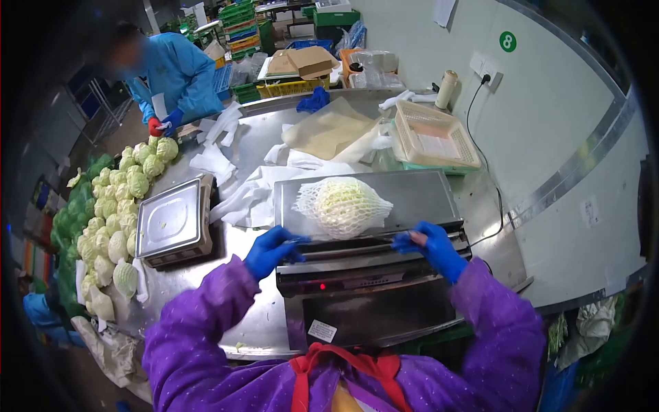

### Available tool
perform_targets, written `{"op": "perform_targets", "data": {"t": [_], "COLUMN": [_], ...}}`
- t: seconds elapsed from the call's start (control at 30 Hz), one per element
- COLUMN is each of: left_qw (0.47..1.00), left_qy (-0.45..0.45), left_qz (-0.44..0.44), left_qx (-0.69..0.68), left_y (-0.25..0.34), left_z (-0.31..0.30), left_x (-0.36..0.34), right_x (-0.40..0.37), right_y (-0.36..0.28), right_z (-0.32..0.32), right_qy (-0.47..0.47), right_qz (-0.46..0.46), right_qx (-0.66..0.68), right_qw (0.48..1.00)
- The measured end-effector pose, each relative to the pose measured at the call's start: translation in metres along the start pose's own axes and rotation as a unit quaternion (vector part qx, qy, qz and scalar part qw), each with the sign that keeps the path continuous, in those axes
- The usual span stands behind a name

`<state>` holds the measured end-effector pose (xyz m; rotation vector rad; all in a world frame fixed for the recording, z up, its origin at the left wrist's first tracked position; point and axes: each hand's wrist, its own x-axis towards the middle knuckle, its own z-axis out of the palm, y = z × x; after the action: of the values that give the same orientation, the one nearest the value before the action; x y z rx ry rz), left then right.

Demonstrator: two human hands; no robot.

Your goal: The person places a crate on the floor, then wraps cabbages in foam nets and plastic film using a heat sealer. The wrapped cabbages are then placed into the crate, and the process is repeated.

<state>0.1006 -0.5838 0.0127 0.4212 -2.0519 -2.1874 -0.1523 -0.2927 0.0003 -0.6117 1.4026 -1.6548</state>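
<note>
A pale cabbage [342,204] in a white foam net lies on the flat metal plate of a wrapping machine [371,273]. My left hand [273,253], in a blue glove, is at the left end of the machine's front bar, its fingers drawn together and pointing inward. Opposite it, my right hand [436,251], also blue-gloved, has thumb and fingers pinched by the bar's right end. A bare fingertip shows through that glove. Any thin film between the fingers is too clear to make out. Both hands are apart from the cabbage. A small red light glows on the machine's front.
A weighing scale [174,221] stands left of the machine, beside piled cabbages [110,220]. White foam nets [250,196] lie behind. A beige basket [439,134] sits at the back right, near a black cable [473,110]. A co-worker [175,75] in blue stands at far left.
</note>
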Motion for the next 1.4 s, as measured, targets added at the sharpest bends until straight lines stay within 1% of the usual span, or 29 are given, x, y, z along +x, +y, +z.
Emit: {"op": "perform_targets", "data": {"t": [0.1, 0.13, 0.17, 0.2, 0.23, 0.27, 0.3, 0.33, 0.37, 0.4, 0.43, 0.47, 0.53, 0.63, 0.67, 0.73, 0.8, 0.83, 0.93, 0.97, 1.03, 1.1, 1.13, 1.17, 1.2, 1.27, 1.3, 1.33, 1.4], "left_qw": [0.988, 0.984, 0.972, 0.959, 0.941, 0.951, 0.921, 0.902, 0.807, 0.765, 0.74, 0.716, 0.782, 0.885, 0.912, 0.922, 0.94, 0.94, 0.941, 0.942, 0.963, 0.968, 0.962, 0.956, 0.968, 0.973, 0.986, 0.984, 0.988], "left_qy": [0.079, 0.112, 0.157, 0.141, 0.197, 0.185, 0.003, 0.019, -0.059, -0.134, -0.169, -0.206, -0.168, -0.164, -0.165, -0.123, -0.109, -0.11, -0.119, -0.13, -0.168, -0.204, -0.226, -0.249, -0.239, -0.171, -0.16, -0.151, -0.127], "left_qz": [0.092, 0.134, 0.159, 0.24, 0.273, 0.245, 0.375, 0.286, 0.311, 0.212, 0.224, 0.234, 0.248, 0.225, 0.214, 0.145, 0.045, 0.107, 0.093, 0.128, 0.099, 0.096, 0.094, 0.095, 0.045, -0.102, -0.037, 0.029, 0.015], "left_qx": [-0.094, -0.036, -0.066, -0.06, -0.011, 0.031, 0.108, 0.323, 0.498, 0.593, 0.611, 0.625, 0.547, 0.373, 0.307, 0.336, 0.321, 0.304, 0.303, 0.28, 0.187, 0.114, 0.12, 0.126, 0.067, -0.116, -0.016, 0.084, 0.088], "left_y": [0.049, 0.083, 0.106, 0.117, 0.139, 0.129, 0.115, 0.108, 0.083, 0.069, 0.045, 0.025, 0.012, -0.017, -0.023, -0.026, -0.022, -0.028, -0.021, -0.03, -0.014, 0.011, -0.006, -0.036, -0.052, -0.072, -0.089, -0.106, -0.12], "left_z": [-0.005, 0.0, 0.002, -0.004, 0.009, -0.001, -0.024, -0.027, -0.046, -0.055, -0.069, -0.078, -0.076, -0.052, -0.041, -0.03, -0.022, -0.022, -0.01, -0.01, 0.003, 0.02, 0.024, 0.028, 0.041, 0.068, 0.076, 0.083, 0.092], "left_x": [-0.037, -0.042, -0.043, -0.032, -0.014, 0.013, 0.057, 0.076, 0.103, 0.116, 0.125, 0.131, 0.133, 0.145, 0.152, 0.155, 0.15, 0.145, 0.126, 0.123, 0.105, 0.086, 0.071, 0.051, 0.018, -0.048, -0.068, -0.08, -0.102], "right_x": [-0.038, -0.043, -0.038, -0.023, 0.002, 0.027, 0.056, 0.084, 0.103, 0.121, 0.134, 0.14, 0.145, 0.15, 0.154, 0.156, 0.138, 0.132, 0.11, 0.102, 0.082, 0.051, 0.032, 0.006, -0.017, -0.069, -0.09, -0.106, -0.132], "right_y": [-0.059, -0.084, -0.104, -0.121, -0.128, -0.13, -0.121, -0.105, -0.089, -0.073, -0.066, -0.066, -0.055, -0.034, -0.02, 0.007, 0.002, 0.003, 0.013, 0.012, 0.007, -0.012, -0.017, -0.015, -0.007, 0.01, 0.014, 0.025, 0.048], "right_z": [0.01, 0.017, 0.021, 0.022, 0.023, 0.026, 0.024, 0.017, 0.006, -0.007, -0.016, -0.021, -0.028, -0.014, -0.015, -0.005, 0.001, 0.0, 0.0, 0.001, 0.009, 0.026, 0.034, 0.034, 0.038, 0.039, 0.041, 0.038, 0.03], "right_qy": [-0.007, -0.016, -0.033, -0.05, 0.003, 0.055, 0.04, 0.025, -0.031, -0.087, -0.141, -0.162, -0.211, -0.191, -0.2, -0.206, -0.168, -0.163, -0.14, -0.136, -0.127, -0.128, -0.13, -0.167, -0.193, -0.223, -0.2, -0.143, -0.013], "right_qz": [-0.038, -0.062, -0.134, -0.204, -0.265, -0.322, -0.367, -0.402, -0.374, -0.339, -0.299, -0.3, -0.292, -0.272, -0.241, -0.171, -0.196, -0.195, -0.181, -0.191, -0.202, -0.151, -0.119, -0.023, -0.075, 0.087, 0.176, 0.212, 0.257], "right_qx": [0.067, 0.083, 0.098, 0.111, -0.014, -0.14, -0.317, -0.483, -0.571, -0.651, -0.722, -0.729, -0.737, -0.663, -0.59, -0.426, -0.44, -0.443, -0.431, -0.421, -0.385, -0.36, -0.345, -0.354, -0.442, -0.229, -0.18, -0.037, 0.244], "right_qw": [0.997, 0.995, 0.986, 0.971, 0.964, 0.935, 0.873, 0.777, 0.73, 0.673, 0.608, 0.594, 0.572, 0.671, 0.745, 0.864, 0.86, 0.86, 0.873, 0.877, 0.892, 0.912, 0.922, 0.92, 0.873, 0.944, 0.947, 0.966, 0.935]}}
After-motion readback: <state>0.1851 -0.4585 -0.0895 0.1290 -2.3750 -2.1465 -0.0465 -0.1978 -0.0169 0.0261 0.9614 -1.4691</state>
